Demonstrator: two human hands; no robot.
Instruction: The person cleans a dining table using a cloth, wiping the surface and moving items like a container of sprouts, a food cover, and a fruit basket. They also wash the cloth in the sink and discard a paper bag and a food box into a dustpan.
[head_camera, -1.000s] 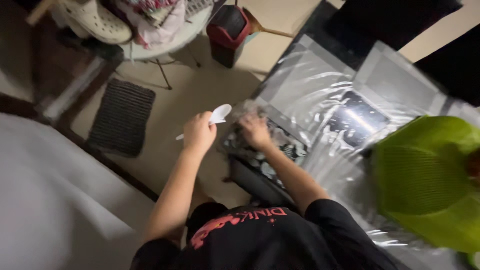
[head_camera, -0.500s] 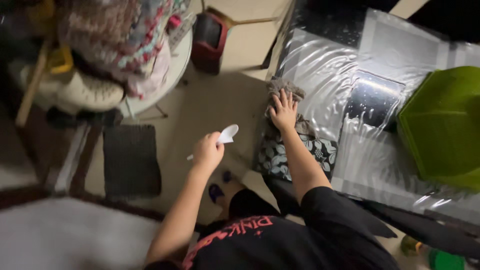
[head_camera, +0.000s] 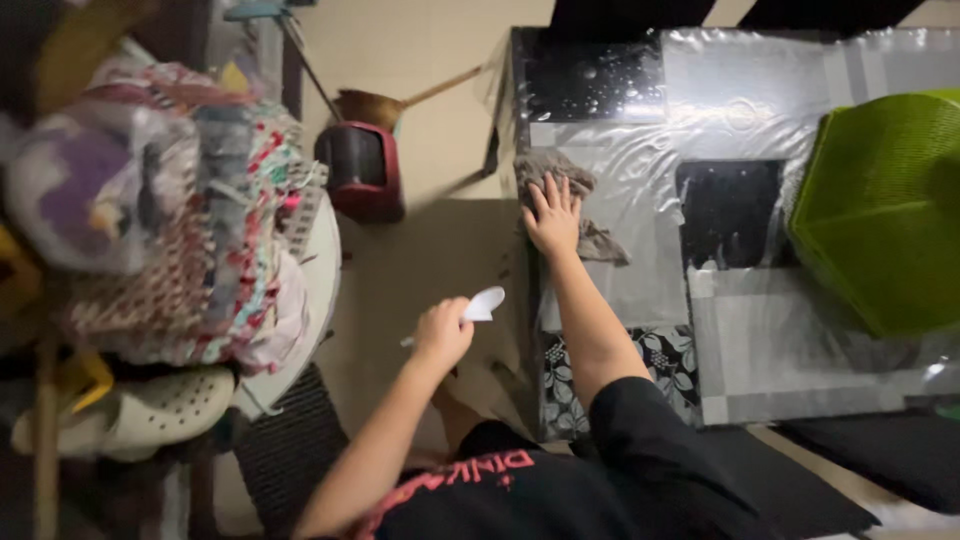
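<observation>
Both busy: right hand (head_camera: 552, 215) flat on rag (head_camera: 556, 190), table edge (head_camera: 524, 250).

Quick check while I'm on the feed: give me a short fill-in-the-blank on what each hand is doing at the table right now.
1. The right hand presses flat on a grey ____ at the table edge.
2. The left hand holds a white plastic ____.
3. The basket on the table is ____ in colour.
4. The table is covered with a clear ____ sheet.

Missing words: cloth; spoon; green; plastic
</observation>
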